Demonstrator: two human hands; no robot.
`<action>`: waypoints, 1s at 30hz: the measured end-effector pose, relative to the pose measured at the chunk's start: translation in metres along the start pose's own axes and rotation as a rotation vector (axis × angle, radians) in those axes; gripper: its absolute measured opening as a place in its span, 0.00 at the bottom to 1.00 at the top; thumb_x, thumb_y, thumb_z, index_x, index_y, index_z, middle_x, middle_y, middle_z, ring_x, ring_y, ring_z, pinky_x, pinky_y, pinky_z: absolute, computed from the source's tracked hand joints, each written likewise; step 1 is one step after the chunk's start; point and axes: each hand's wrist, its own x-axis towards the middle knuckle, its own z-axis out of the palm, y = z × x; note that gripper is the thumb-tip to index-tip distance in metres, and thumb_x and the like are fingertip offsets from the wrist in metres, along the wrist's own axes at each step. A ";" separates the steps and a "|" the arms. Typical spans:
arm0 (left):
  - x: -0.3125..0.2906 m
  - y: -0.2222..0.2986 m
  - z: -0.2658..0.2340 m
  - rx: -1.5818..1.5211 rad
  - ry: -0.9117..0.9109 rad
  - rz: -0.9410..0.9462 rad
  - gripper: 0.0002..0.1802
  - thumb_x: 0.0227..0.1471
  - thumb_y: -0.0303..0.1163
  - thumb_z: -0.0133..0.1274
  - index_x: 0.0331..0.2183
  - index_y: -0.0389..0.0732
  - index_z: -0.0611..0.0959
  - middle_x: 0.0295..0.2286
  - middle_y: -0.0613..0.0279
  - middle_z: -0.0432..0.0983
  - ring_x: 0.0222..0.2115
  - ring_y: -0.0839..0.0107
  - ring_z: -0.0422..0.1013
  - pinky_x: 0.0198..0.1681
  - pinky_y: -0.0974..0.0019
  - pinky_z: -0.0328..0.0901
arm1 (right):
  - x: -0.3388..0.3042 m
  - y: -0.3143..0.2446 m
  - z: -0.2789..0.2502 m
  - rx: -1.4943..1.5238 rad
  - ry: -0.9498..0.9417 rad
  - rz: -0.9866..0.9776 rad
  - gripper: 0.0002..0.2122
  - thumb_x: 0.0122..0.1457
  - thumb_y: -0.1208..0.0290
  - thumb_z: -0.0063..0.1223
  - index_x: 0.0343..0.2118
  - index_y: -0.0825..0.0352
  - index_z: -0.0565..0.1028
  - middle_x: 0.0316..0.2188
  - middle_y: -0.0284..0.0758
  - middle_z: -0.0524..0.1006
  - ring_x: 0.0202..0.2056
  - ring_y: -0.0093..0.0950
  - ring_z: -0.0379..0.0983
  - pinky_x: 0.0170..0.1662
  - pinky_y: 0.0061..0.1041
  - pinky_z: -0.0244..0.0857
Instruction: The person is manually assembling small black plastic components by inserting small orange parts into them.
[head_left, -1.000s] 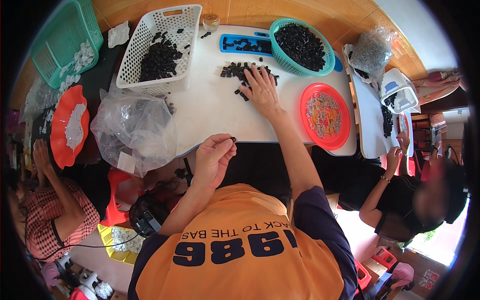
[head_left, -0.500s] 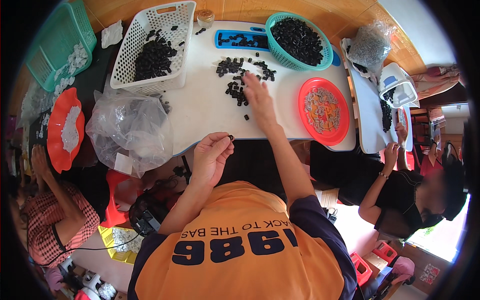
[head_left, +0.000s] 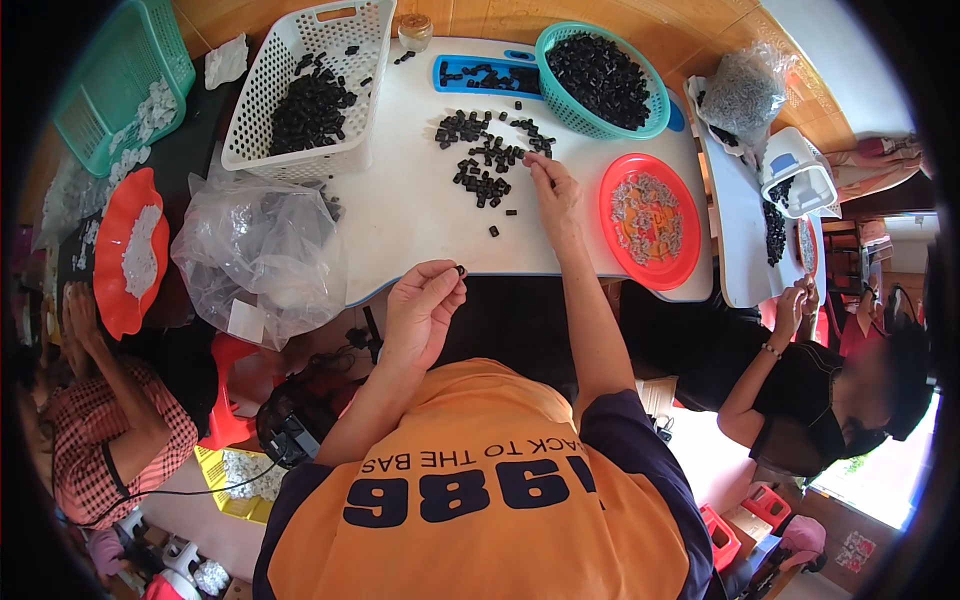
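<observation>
Between the thumb and forefinger of my left hand [head_left: 426,305], at the table's front edge, is a small black cylindrical piece [head_left: 461,270]. My right hand [head_left: 558,195] hovers over the table with thumb and fingers pinched together, beside the right side of a loose pile of black pieces [head_left: 484,185]. Whether something sits in that pinch is too small to make out. Two single pieces lie nearer me, off the pile. To the right of my right hand is a red plate [head_left: 606,215] of small greyish pieces.
A teal basket [head_left: 660,112] and a white basket [head_left: 355,155] hold many black pieces. Between them at the back lies a blue tray [head_left: 440,76]. A clear plastic bag [head_left: 260,255] bulges at the left. Co-workers sit left and right; the right one's hands [head_left: 795,305] are at another table.
My right hand has drawn back to the right from over the pile, its spread fingers now pinched. One loose piece now lies apart near the pile. My left hand stays almost still.
</observation>
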 end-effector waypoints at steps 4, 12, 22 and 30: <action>0.001 0.001 -0.001 0.002 0.009 0.004 0.07 0.55 0.23 0.55 0.38 0.35 0.80 0.33 0.59 0.79 0.31 0.75 0.75 0.36 0.73 0.72 | -0.004 -0.004 -0.002 -0.037 -0.029 0.006 0.08 0.60 0.71 0.55 0.40 0.64 0.81 0.34 0.35 0.80 0.34 0.24 0.75 0.39 0.22 0.67; -0.001 0.001 0.000 0.004 0.008 0.012 0.06 0.55 0.22 0.56 0.37 0.36 0.80 0.32 0.60 0.79 0.31 0.75 0.75 0.36 0.73 0.71 | 0.007 -0.001 0.007 -0.464 -0.107 -0.285 0.08 0.53 0.68 0.61 0.36 0.59 0.83 0.32 0.35 0.76 0.40 0.35 0.71 0.46 0.34 0.61; 0.000 0.009 0.002 0.013 -0.006 0.053 0.07 0.56 0.23 0.55 0.38 0.37 0.80 0.33 0.59 0.79 0.31 0.75 0.74 0.36 0.74 0.71 | -0.006 -0.026 -0.005 0.192 -0.079 0.137 0.07 0.59 0.74 0.56 0.38 0.69 0.79 0.35 0.31 0.78 0.33 0.21 0.73 0.38 0.23 0.66; 0.006 0.015 0.023 -0.095 -0.062 0.002 0.08 0.56 0.23 0.55 0.40 0.35 0.80 0.33 0.59 0.79 0.31 0.75 0.75 0.36 0.74 0.72 | -0.077 -0.095 -0.028 0.734 -0.248 0.346 0.13 0.58 0.82 0.53 0.46 0.75 0.76 0.36 0.36 0.77 0.34 0.20 0.71 0.40 0.19 0.66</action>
